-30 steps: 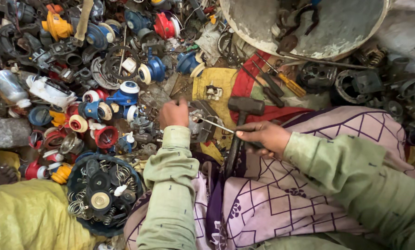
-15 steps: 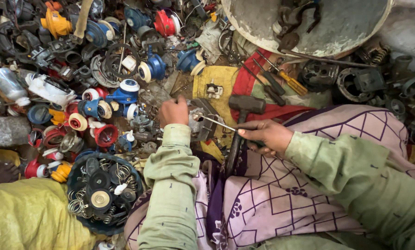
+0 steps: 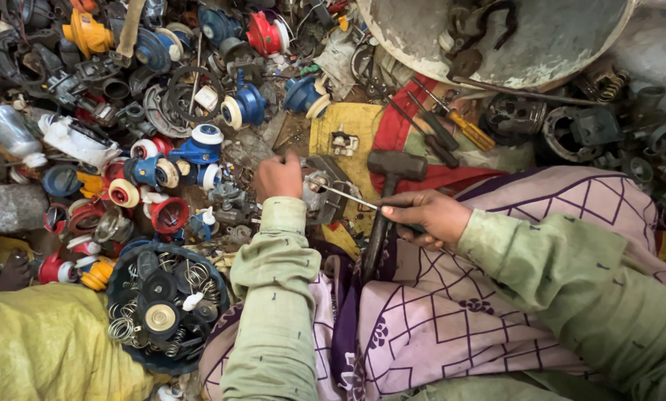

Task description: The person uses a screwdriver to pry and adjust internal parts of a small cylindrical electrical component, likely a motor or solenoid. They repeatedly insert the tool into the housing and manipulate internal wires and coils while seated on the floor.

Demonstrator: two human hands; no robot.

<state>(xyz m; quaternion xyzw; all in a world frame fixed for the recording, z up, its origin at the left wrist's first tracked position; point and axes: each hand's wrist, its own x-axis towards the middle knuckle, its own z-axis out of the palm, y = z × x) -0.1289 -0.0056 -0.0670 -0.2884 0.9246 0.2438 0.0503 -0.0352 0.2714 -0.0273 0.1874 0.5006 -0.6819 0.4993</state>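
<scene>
My left hand [image 3: 277, 177] is closed on a small grey metal pump part [image 3: 322, 194] and steadies it on the ground in front of my lap. My right hand [image 3: 424, 215] grips a thin metal screwdriver [image 3: 342, 194] whose tip points left into that part. A hammer [image 3: 387, 199] with a dark head lies just beyond my right hand, its handle running down under the hand. Both arms wear pale green sleeves over a pink patterned cloth [image 3: 452, 312] on my lap.
A heap of blue, red and yellow pump parts [image 3: 162, 141] fills the left. A round basket of springs and discs [image 3: 162, 308] sits near my left elbow. A large dented metal bowl [image 3: 496, 37] stands at the top right, with screwdrivers [image 3: 452, 122] on yellow and red cloth below it.
My hands stay on the part and the screwdriver. The screwdriver tip has shifted slightly against the part, and my right hand has moved a little to the right.
</scene>
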